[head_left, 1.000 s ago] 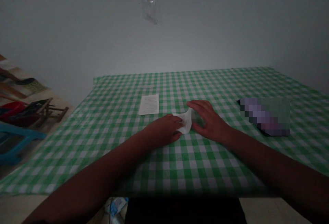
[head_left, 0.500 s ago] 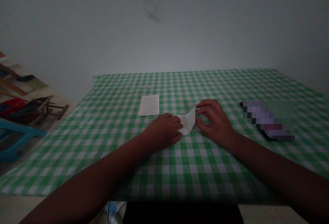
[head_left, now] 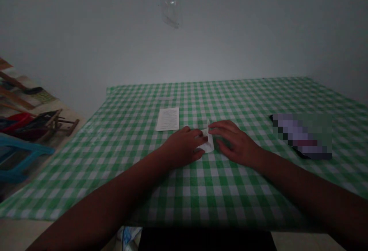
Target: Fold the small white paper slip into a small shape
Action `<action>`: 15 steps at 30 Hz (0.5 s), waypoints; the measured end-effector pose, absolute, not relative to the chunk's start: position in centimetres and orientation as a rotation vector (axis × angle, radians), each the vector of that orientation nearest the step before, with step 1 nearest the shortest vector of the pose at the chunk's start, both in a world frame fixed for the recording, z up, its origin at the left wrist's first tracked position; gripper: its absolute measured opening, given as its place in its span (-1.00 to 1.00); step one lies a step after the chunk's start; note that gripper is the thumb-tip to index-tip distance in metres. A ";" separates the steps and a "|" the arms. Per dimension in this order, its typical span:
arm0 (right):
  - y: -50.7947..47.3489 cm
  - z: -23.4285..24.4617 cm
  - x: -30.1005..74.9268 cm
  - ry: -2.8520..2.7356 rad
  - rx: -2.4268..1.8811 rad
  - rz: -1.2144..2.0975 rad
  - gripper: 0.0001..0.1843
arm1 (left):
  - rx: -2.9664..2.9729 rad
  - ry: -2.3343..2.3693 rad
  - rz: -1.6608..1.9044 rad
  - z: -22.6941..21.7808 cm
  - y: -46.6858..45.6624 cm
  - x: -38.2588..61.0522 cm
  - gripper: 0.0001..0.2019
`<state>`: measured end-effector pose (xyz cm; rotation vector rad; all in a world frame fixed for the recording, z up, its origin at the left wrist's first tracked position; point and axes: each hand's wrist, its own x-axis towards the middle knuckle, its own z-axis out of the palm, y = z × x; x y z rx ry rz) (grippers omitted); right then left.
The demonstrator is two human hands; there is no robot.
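Observation:
A small printed sheet of paper lies between my two hands, its right side bent up from the table. My left hand holds the sheet's left part down, fingers curled over it and thumb at its near edge. My right hand is on the right, its forefingers stretched against the top of the raised flap. The right thumb is apart from them and off the paper. Much of the sheet is hidden under the left fingers. Beyond the left hand, another printed paper lies flat.
A green-and-white checked cloth covers the table. At right lies a dark-edged flat object, mostly pixelated. A blue plastic stool and a red container stand on the floor at left. A clear plastic bag hangs on the wall.
My right hand has moved left, bringing the sheet's right side up and over toward my left hand. The left hand stays nearly in place. The view has shifted slightly.

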<state>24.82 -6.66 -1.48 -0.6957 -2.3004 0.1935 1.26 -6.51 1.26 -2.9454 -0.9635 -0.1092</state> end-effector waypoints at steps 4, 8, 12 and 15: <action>-6.7 -1.3 24.9 -2.335 -0.646 0.239 -0.49 | -2.911 -0.947 -0.073 1.2 -6.7 1.2 -0.67; -6.7 -1.4 25.0 -2.370 -0.646 0.317 -0.54 | -2.939 -0.979 -0.144 0.8 -6.6 0.9 -0.64; -6.6 -1.7 25.2 -2.449 -0.670 0.391 -0.55 | -3.058 -0.974 -0.240 0.5 -5.8 0.5 -0.66; -6.6 -1.8 25.3 -2.477 -0.682 0.409 -0.56 | -3.179 -1.010 -0.365 0.5 -4.8 -0.1 -0.71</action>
